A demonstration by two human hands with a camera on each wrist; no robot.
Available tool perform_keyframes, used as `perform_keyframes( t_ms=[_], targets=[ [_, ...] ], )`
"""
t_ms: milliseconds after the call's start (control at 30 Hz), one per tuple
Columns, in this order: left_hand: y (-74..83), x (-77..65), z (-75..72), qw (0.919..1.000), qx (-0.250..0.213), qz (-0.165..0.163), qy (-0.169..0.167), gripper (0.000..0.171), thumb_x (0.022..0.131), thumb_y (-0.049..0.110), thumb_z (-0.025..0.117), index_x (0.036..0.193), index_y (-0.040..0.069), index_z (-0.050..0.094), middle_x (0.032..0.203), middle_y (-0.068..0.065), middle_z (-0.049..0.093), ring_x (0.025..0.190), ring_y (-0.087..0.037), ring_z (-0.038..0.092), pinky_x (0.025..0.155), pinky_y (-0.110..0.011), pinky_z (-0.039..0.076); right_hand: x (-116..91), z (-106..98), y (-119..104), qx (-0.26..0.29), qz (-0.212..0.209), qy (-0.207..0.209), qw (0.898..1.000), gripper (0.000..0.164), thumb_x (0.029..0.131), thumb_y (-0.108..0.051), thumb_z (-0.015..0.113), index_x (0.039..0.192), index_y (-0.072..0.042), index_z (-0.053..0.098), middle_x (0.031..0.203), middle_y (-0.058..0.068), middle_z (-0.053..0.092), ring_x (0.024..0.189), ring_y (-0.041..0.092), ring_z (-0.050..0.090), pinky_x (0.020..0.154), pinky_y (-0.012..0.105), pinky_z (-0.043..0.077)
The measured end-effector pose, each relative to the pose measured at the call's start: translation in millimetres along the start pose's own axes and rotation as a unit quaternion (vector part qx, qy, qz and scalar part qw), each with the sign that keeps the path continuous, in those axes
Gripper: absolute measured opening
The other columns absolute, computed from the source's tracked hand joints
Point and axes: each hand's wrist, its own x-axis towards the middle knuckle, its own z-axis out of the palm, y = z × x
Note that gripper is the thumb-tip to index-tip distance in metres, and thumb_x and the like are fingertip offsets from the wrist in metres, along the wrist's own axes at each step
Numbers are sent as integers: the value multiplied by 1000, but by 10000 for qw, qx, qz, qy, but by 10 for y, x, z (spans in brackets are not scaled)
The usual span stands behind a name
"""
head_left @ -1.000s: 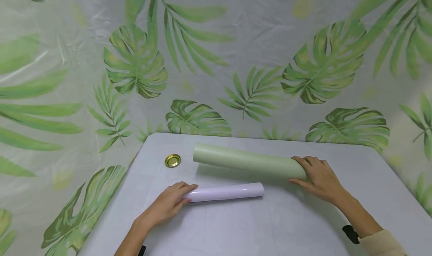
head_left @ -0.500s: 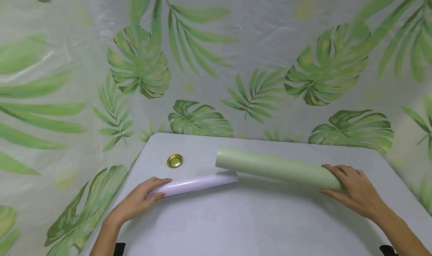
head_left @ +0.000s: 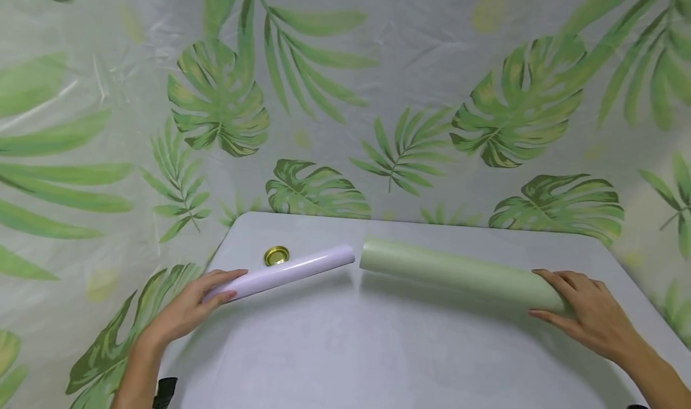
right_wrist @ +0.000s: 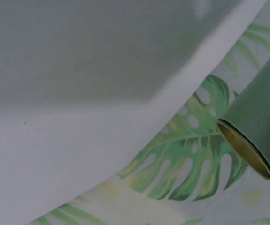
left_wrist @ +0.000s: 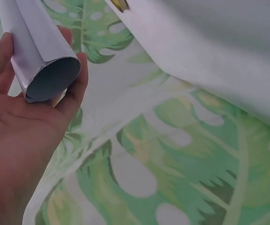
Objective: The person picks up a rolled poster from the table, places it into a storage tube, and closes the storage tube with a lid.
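My left hand (head_left: 189, 304) grips a glossy lilac tube (head_left: 294, 271) by its left end, thumb in front and fingers behind. In the left wrist view this lilac tube (left_wrist: 38, 40) looks like a rolled sheet, with an overlapping edge and a hollow end. My right hand (head_left: 591, 313) holds the right end of a longer, thicker pale green tube (head_left: 459, 271). Its held end shows gold inside in the right wrist view. The tubes' inner ends face each other across a narrow gap in the head view, over the table. Both tubes slope upward to the middle.
A round, shallow gold lid (head_left: 276, 253) lies on the white table (head_left: 399, 349), just behind the lilac tube, which overlaps its front rim in the head view. A leaf-patterned sheet (head_left: 399, 91) hangs behind the table and shows beyond its left and right edges.
Both hands have moved apart, the left to the left and the right to the right, each carrying its tube. The tubes' ends no longer overlap in view, and the lilac tube tilts more steeply.
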Motion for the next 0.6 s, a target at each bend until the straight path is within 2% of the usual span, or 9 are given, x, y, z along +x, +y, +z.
perform_keyframes(
  t_ms=[200,400,600],
  targets=[
    [75,42,44,9990,-326,237,-168,42,104,17,63,146,17,60,122,2,70,101,-3,55,83,-22,46,43,27,-28,33,-261,90,9996,91,54,-39,96,137,-15,65,108,11,69,98,36,65,77,58,46],
    [76,48,41,9978,-335,564,-90,39,105,10,60,144,13,62,121,1,70,99,-2,55,83,-19,44,66,48,-61,74,-345,74,9993,91,53,-40,96,136,-15,66,108,10,69,98,37,65,78,58,46],
    [73,69,18,9964,-528,653,-144,37,106,9,58,142,14,63,122,0,69,98,-5,55,82,-19,43,126,56,-116,115,-397,46,9991,90,54,-40,96,136,-16,66,110,10,68,101,36,64,81,58,46]
  ],
)
